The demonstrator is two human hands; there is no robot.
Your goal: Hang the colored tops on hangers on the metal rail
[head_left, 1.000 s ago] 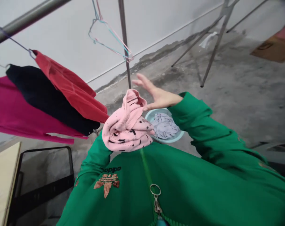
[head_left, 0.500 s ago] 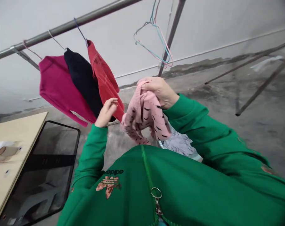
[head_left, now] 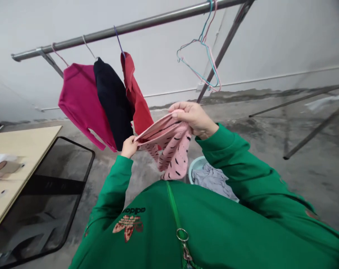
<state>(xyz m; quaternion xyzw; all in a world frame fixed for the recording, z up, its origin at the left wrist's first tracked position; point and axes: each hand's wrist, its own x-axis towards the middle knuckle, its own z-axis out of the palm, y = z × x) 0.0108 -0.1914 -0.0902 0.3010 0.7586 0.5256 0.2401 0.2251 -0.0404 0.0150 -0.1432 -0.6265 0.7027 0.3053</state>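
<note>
A pink knitted garment with black dashes point(head_left: 173, 149), perhaps a sweater, is stretched between my two hands in front of my chest. My left hand point(head_left: 129, 147) pinches one end of its ribbed opening. At the other end of that edge, my right hand point(head_left: 196, 118) grips the cloth between thumb and fingers. The opening gapes a little between them, and the rest of the garment hangs down in folds. Just beyond my left hand hangs a red garment point(head_left: 138, 102). Below my right forearm, grey cloth point(head_left: 214, 181) lies in a light blue basin point(head_left: 191, 172), partly hidden by my sleeve.
A metal rail point(head_left: 155, 23) runs across the top. From it hang a magenta top point(head_left: 81, 95), a dark garment point(head_left: 113, 102) and bare wire hangers point(head_left: 204, 59). A wooden table point(head_left: 26, 147) and black-framed chair back point(head_left: 55, 186) stand left. Metal legs point(head_left: 315, 132) slant at right.
My left hand was free and has taken hold of the pink garment's edge. The bunched opening is now pulled wide between both hands. The view has shifted, showing more of the basin.
</note>
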